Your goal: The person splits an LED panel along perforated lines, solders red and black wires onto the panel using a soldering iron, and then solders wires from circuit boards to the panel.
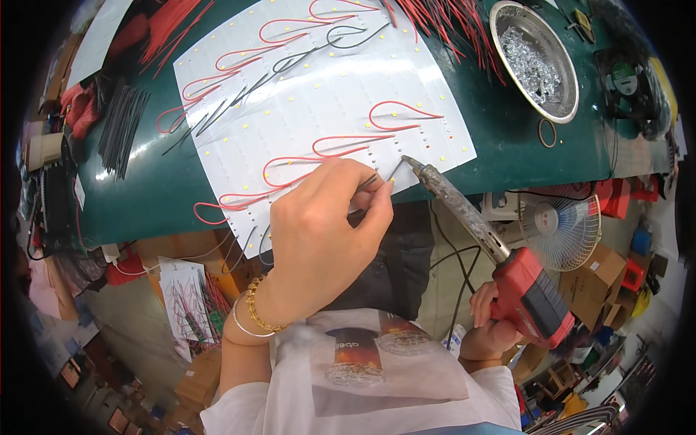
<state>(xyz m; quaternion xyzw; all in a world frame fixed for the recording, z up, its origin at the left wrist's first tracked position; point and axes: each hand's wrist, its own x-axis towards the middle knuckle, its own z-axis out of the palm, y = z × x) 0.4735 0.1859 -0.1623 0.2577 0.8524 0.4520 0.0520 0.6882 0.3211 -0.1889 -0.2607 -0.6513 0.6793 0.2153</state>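
A large white LED board (312, 101) with small yellow chips lies on the green table. Red wire loops (406, 105) are fixed along it in two rows. Between thumb and fingertips, my left hand (312, 225) pinches a thin black wire (395, 171) over the board's near edge. My right hand (487, 322) is closed round the handle of a red soldering gun (533, 297). Its dark tip points at the board close to the end of that wire; whether it touches cannot be made out. Long black wires (268, 76) stretch across the far row of loops.
At the far right stands a metal bowl (573, 94) of small clear pieces, with a brown ring (547, 133) beside it. Red wires (457, 29) are heaped behind the board; black wires (125, 130) lie at left. A fan (558, 221) stands beyond the table's near edge at right.
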